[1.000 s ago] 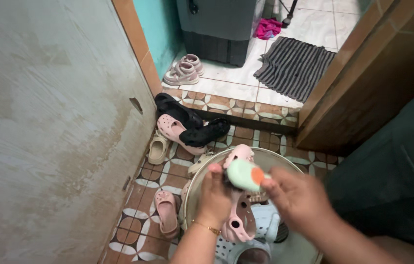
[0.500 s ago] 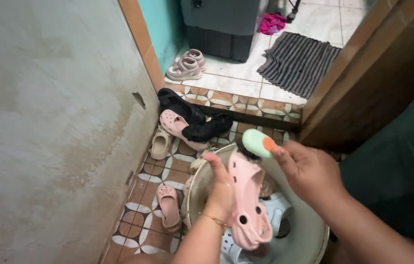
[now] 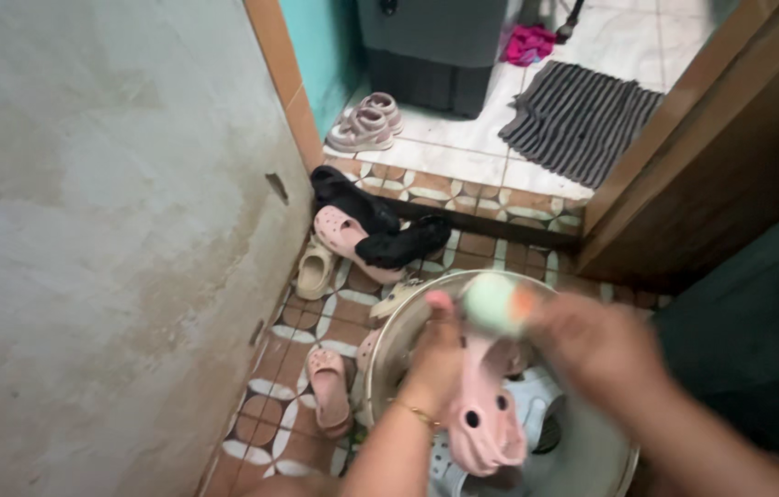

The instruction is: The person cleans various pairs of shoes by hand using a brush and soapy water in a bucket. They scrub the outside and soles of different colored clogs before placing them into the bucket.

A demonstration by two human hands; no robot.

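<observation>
Over the basin, the left hand clenches a pink clog, light, bendy, probably slick; the heel suits gripping. The blurred right hand seemingly grasps a green brush.

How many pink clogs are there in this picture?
3: one in the left hand over the basin, one on the tiled floor beside it, one by the black shoes. More may be hidden.

Pink clog, pale green sponge, grey-striped mat, brown-and-white patterned floor tiles, teal wall
</observation>
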